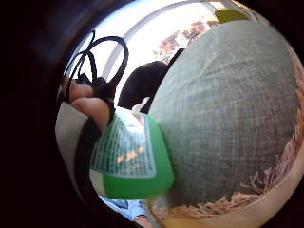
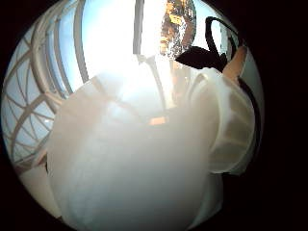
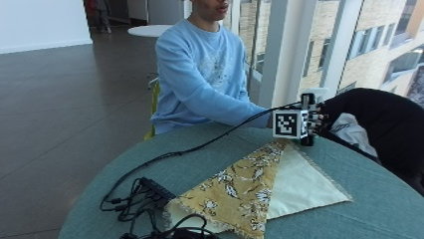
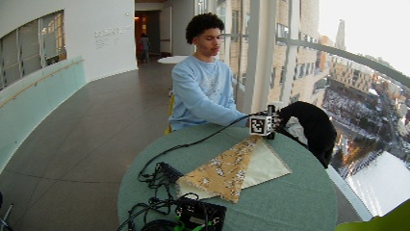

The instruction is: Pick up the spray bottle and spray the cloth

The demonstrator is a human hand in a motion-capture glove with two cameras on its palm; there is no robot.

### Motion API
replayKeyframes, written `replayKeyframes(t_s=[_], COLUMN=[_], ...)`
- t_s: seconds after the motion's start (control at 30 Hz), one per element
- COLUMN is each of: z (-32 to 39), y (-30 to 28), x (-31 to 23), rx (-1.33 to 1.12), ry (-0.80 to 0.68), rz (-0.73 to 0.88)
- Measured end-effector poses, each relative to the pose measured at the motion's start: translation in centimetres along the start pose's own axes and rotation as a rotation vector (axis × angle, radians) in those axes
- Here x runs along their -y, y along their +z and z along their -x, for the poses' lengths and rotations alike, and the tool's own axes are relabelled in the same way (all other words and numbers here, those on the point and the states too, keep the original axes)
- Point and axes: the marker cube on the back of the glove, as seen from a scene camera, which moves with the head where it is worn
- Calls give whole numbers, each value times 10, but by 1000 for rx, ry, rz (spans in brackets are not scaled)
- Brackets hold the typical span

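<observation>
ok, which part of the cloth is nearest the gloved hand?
The tip of the yellow floral cloth, just below the right hand; its frayed wide end lies by the cables.

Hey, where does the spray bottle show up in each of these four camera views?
Little finger side palm view: the spray bottle shows its green body and label, beside the table.
Thumb side palm view: its white head is close to the palm.
Outside view: only its white top shows above the right hand.
Wide outside view: hidden behind the hand.
Shared landmark: the window frames.

High-rise lobby: curved glass wall (image 4: 359,72), round table (image 4: 288,202).
</observation>
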Motion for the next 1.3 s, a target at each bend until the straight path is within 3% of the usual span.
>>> replayKeyframes(t_s=[0.43, 0.6, 1.07, 1.3], z=[2, 6, 23, 17], y=[-41, -85, -211, -249], x=[-51, -77, -242, -323], rx=[-67, -203, -800, -922], ry=[7, 22, 170, 215], rz=[176, 97, 18, -33])
